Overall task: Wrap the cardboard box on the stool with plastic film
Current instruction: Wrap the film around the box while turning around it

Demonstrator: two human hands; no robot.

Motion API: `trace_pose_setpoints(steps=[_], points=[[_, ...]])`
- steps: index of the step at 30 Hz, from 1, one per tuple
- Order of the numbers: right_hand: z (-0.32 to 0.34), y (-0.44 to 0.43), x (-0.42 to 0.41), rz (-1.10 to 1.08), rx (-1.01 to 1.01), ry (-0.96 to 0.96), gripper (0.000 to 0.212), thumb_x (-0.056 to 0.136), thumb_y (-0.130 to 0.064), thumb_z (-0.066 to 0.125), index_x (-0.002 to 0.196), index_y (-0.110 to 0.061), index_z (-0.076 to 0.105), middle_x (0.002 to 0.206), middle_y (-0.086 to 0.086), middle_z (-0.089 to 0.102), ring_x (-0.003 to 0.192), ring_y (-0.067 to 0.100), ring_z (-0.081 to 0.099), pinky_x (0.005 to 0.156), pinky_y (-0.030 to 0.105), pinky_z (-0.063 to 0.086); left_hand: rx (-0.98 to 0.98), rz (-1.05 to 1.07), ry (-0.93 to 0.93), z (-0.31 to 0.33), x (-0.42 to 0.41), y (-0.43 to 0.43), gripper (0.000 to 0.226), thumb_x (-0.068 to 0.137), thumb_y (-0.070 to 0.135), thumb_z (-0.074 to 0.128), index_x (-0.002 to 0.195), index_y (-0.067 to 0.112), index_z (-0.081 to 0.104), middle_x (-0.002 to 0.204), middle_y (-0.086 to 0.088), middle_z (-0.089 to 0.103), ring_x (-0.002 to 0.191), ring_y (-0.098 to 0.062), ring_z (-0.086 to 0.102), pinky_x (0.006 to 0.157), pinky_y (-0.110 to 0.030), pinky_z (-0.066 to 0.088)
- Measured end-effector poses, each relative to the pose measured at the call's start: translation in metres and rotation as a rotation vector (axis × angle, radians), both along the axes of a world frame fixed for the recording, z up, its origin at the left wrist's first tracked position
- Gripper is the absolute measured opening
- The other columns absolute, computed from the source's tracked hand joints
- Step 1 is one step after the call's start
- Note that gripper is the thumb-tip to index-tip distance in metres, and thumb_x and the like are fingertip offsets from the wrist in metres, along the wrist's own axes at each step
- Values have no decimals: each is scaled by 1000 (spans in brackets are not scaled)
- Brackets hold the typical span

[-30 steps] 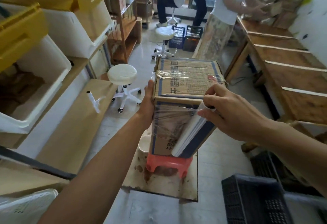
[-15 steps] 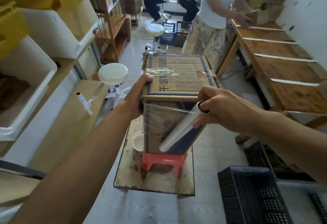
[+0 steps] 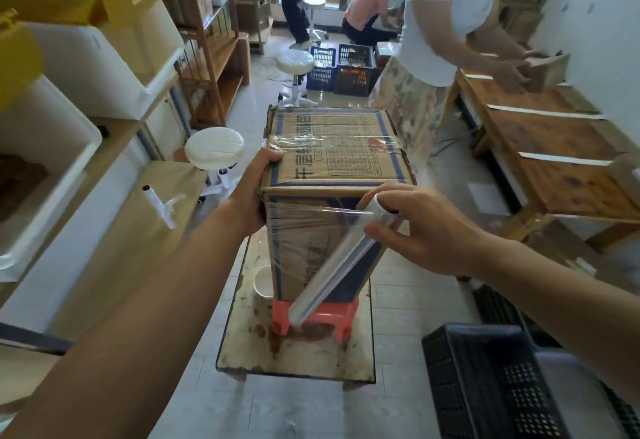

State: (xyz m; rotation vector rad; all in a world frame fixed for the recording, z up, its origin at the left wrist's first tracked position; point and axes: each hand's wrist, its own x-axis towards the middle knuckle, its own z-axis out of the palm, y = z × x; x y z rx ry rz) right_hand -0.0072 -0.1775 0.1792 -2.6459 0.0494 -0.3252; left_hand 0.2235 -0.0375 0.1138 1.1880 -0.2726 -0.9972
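Cardboard box (image 3: 332,161) stands upright on the red stool (image 3: 322,314), which sits on a small stained desk (image 3: 242,352). Left hand (image 3: 254,189) grips the box's near top-left corner, thumb over the top. Right hand (image 3: 426,227) has its fingers (image 3: 377,230) curled round the upper end of the film roll (image 3: 339,262), which slants down across the near face. Plastic film (image 3: 304,227) is stretched from the left edge to the roll. Judgement: bring the roll upright, parallel to the box edge, pull taut before rounding the right corner, and overlap passes. The box is tall on a small seat, so the left hand should brace against the pull.
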Motion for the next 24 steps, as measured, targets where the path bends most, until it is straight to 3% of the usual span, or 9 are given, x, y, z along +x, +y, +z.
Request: trace_pose_setpoints(steps=[3, 6, 8, 11, 15, 18, 21, 24], points=[[-15, 10, 1, -127, 114, -102, 24, 90, -24, 60, 74, -8, 52, 78, 3, 57, 69, 19, 54, 58, 35, 46, -1, 3, 0, 0, -1, 0, 36, 95, 37, 47, 101, 16, 76, 110, -12, 75, 95, -26, 71, 105, -46, 45], [-28, 25, 1, -251, 236, -233, 23, 89, -16, 66, 76, -12, 47, 71, -2, 50, 63, 11, 45, 55, 18, 39, -13, -7, -2, 0, -1, 1, 37, 95, 38, 47, 99, 17, 78, 112, -13, 74, 98, -27, 69, 105, -46, 44], [-36, 32, 1, -303, 310, -303, 23, 89, -17, 69, 81, -13, 48, 75, -2, 50, 65, 11, 46, 58, 16, 39, -15, -17, 1, 0, -1, 1, 38, 95, 38, 46, 103, 15, 76, 111, -12, 74, 98, -26, 70, 103, -45, 46], [-44, 38, 0, -318, 416, -312, 35, 83, -25, 78, 99, -14, 49, 93, 3, 54, 78, 22, 58, 62, 29, 55, -23, -30, 0, 2, -3, 1, 39, 97, 37, 43, 108, 13, 71, 105, -10, 76, 91, -23, 72, 93, -40, 52], [-45, 49, -2, -325, 615, -377, 58, 81, -12, 78, 121, -15, 36, 104, 5, 53, 82, 30, 63, 65, 50, 59, -41, -42, 7, 4, -5, 1, 38, 98, 35, 39, 109, 13, 68, 101, -7, 77, 87, -20, 74, 79, -33, 57], [-47, 57, -4, -367, 795, -393, 69, 83, 0, 74, 135, -20, 33, 110, 14, 58, 88, 35, 68, 74, 51, 61, -52, -37, 23, 4, -5, 1, 36, 99, 34, 39, 107, 14, 68, 98, -6, 78, 84, -20, 74, 76, -32, 57], [-51, 62, -9, -454, 1038, -418, 55, 79, 6, 76, 125, -11, 51, 106, 16, 68, 97, 30, 71, 85, 45, 61, -53, -38, 21, 4, -5, 2, 35, 99, 33, 39, 106, 14, 68, 96, -5, 78, 83, -19, 75, 76, -32, 57], [-60, 67, -10, -515, 1055, -403, 24, 83, -2, 76, 105, -6, 66, 99, 24, 68, 93, 33, 70, 80, 39, 62, -46, -37, 18, 5, -5, 2, 36, 99, 34, 40, 107, 13, 69, 97, -6, 78, 83, -19, 75, 78, -33, 57]])
